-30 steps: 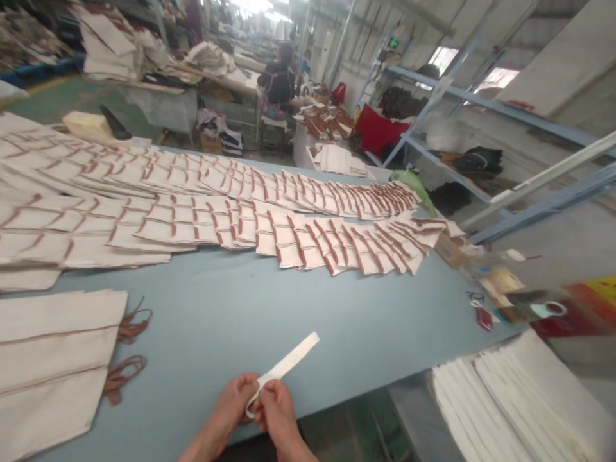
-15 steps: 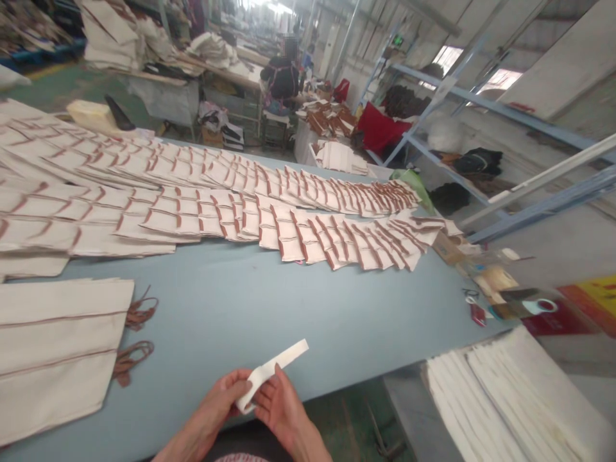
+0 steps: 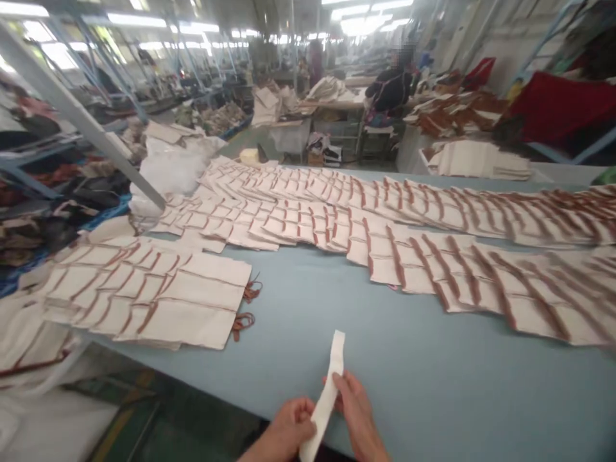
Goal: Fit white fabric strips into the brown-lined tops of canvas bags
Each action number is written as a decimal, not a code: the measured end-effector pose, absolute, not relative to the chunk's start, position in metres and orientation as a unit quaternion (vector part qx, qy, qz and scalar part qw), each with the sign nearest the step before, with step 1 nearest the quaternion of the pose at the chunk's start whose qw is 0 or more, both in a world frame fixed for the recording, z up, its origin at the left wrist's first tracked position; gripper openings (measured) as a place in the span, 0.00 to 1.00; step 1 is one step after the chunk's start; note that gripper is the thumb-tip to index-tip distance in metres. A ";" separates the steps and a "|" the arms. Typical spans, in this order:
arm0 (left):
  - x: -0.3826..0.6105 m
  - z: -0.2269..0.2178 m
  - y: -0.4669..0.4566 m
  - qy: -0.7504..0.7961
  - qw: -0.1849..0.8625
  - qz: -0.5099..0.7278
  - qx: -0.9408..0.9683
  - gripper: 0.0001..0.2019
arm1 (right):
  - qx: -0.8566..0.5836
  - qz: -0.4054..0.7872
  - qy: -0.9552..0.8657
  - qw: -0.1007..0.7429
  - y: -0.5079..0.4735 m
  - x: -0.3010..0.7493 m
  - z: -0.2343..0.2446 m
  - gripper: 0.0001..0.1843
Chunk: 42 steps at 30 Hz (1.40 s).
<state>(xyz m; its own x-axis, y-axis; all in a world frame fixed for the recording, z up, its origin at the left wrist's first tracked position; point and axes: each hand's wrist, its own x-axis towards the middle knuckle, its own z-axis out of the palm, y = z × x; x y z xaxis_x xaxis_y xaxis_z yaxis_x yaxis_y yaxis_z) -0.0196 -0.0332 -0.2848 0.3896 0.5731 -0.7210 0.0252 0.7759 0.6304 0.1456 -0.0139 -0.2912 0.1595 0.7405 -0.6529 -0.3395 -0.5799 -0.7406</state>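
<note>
A narrow off-white strip point(image 3: 325, 402) is stretched between my two hands at the near edge of the blue-grey table point(image 3: 308, 301). My left hand point(image 3: 292, 428) pinches its lower part between thumb and fingers. Higher up, my right hand point(image 3: 355, 410) grips it with the thumb on top, and the strip's far end sticks out beyond that hand. Left of my hands lies a pile of cream fabric bags point(image 3: 202, 301) with brown lines across them. Two brown cord loops point(image 3: 244, 324) poke out from the pile's right side.
Two long overlapping rows of cream pieces with brown edging point(image 3: 385, 250) run across the table's far half. A slanted metal post point(image 3: 86, 122) rises at the left beside white plastic wrapping point(image 3: 168, 163). A person point(image 3: 389, 90) sits at a distant bench.
My view has swung left, bringing the whole bag pile and the left side into sight. The strip, folded over at its lower end before, now extends straighter and points more steeply upward.
</note>
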 end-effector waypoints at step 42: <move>-0.064 -0.302 0.021 0.420 0.781 0.152 0.437 0.36 | -0.570 0.443 -0.429 0.543 0.009 0.115 -0.339 0.17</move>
<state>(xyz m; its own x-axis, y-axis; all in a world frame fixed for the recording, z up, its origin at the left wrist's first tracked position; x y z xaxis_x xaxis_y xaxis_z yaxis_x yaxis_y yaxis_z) -0.0643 0.0207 -0.3025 0.6009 0.6047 -0.5227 0.1293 0.5718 0.8101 0.1146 0.0092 -0.3391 0.2390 0.9702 -0.0390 0.0095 -0.0425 -0.9991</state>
